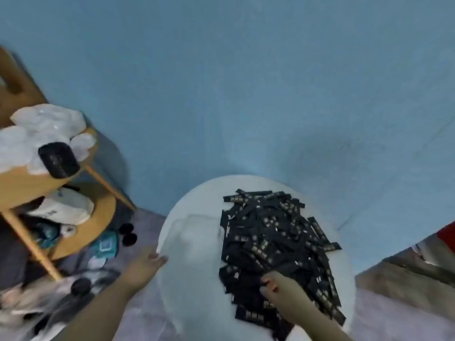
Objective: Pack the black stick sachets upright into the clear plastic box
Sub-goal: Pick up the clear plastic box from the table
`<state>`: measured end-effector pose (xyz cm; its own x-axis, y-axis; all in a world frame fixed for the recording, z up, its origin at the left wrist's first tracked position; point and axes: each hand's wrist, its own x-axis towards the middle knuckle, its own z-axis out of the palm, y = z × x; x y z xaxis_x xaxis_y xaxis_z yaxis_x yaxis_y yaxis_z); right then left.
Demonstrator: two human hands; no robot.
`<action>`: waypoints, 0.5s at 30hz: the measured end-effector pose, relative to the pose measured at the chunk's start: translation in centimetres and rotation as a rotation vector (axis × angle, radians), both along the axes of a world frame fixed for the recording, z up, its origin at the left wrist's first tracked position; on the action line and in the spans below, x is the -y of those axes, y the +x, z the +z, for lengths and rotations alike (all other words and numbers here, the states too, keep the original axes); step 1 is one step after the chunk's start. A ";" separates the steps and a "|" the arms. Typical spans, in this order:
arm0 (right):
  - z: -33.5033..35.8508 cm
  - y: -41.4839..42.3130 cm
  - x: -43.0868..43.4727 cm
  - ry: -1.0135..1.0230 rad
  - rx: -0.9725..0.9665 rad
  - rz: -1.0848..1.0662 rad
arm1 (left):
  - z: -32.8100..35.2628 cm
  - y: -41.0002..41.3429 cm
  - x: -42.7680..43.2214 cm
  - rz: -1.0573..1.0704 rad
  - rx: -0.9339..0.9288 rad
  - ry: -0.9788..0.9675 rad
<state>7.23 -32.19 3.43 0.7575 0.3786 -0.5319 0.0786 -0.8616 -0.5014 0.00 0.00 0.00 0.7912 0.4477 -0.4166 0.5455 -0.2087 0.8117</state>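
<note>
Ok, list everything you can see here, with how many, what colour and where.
black stick sachets: many, black, heaped on the table's right half.
clear plastic box: one, clear, faint, left of the heap.
round table: one, white, centre.
wooden shelf stand: one, tan, far left.
plastic bags: several, white, top shelf.
black pouch: one, top shelf's edge.
white bag: one, lower shelf.
left hand: fingers straight at the table's left rim.
right hand: on the heap's near side; grip too blurred to tell.

Left hand reaches forward, fingers straight; right hand curls downward.
</note>
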 end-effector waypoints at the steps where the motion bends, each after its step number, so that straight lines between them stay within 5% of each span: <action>1: -0.3 1.2 -1.3 0.037 -0.010 0.015 | -0.4 -0.1 -0.3 0.001 -0.009 -0.014; 15: -5.3 -0.1 -10.7 0.425 -0.198 -0.344 | -2.5 -5.9 1.2 0.147 -0.040 -0.211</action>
